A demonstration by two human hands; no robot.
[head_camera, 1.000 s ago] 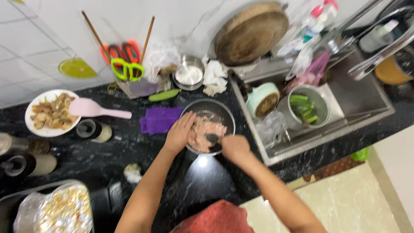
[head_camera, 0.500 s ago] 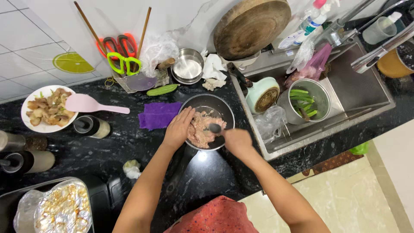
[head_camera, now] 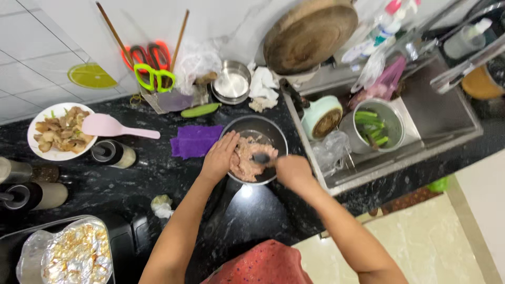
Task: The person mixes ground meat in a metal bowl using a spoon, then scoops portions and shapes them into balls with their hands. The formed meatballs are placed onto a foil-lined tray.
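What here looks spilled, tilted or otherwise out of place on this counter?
Nothing looks spilled. The pink rice paddle lies with its head over the rim of the white plate and its handle on the counter. A crumpled scrap lies loose on the black counter.

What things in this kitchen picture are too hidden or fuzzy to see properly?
Head view only:
- Tool in the right hand: its handle is hidden by the fingers, its dark end blurred over the minced meat.
- Steel bowl: near rim covered by the left hand.
- Foil-covered tray: cut off by the bottom edge.
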